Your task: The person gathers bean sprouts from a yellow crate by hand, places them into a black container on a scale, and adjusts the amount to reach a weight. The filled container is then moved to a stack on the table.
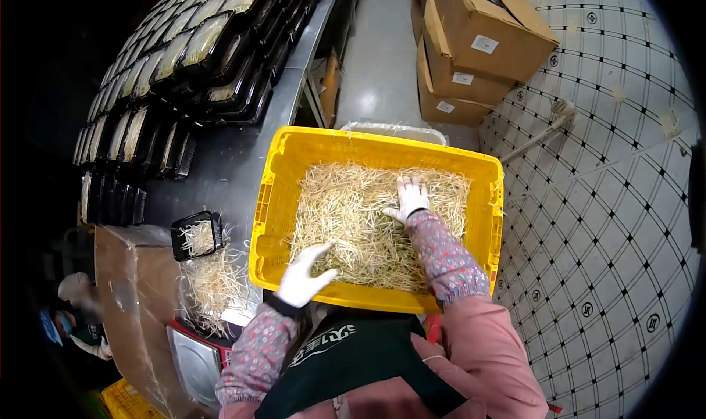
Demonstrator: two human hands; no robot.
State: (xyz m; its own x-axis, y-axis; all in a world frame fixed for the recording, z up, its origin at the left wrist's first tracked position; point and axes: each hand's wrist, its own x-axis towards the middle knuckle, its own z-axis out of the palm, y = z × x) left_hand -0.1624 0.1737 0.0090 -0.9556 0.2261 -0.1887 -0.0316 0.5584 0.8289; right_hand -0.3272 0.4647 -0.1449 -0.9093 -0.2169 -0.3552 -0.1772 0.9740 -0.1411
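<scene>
A yellow plastic crate [273,198] stands in front of me, filled with pale bean sprouts [353,220]. My right hand [409,197], in a white glove, lies flat on the sprouts toward the crate's far side, fingers spread. My left hand [303,276], also gloved, hovers over the sprouts at the crate's near left corner, fingers apart and slightly blurred. Neither hand visibly grips anything. Left of the crate a small black tray [195,234] holds a few sprouts, with loose sprouts [213,283] scattered on the counter below it.
Many filled black trays [184,44] are stacked in rows on the steel counter [228,162] at far left. Cardboard boxes [471,44] stand on the floor behind the crate. A metal scale pan [195,356] sits at lower left. Patterned flooring [610,220] spreads to the right.
</scene>
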